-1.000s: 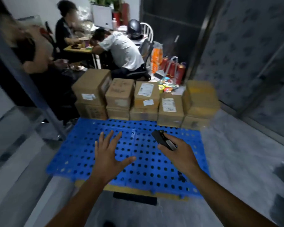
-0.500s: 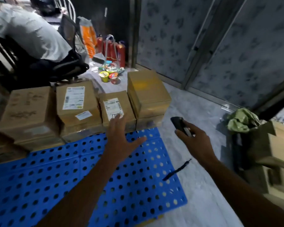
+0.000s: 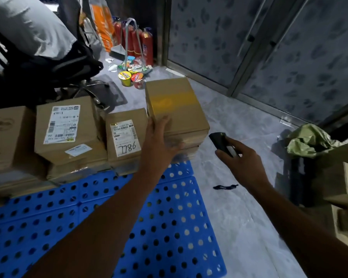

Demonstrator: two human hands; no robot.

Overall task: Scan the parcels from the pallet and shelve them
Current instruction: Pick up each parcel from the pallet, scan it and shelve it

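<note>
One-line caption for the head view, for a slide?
Open left hand at the taped end parcel on the blue pallet; right hand grips a black scanner.

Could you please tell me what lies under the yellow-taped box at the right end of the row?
Another cardboard box lies under the yellow-taped box, only its front edge showing. The left hand covers part of it; the blue pallet shows just below.

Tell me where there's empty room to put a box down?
The near half of the blue pallet, in front of the parcels, is bare. So is the grey floor right of it. Crowded: the back row and around the noodle cups.
</note>
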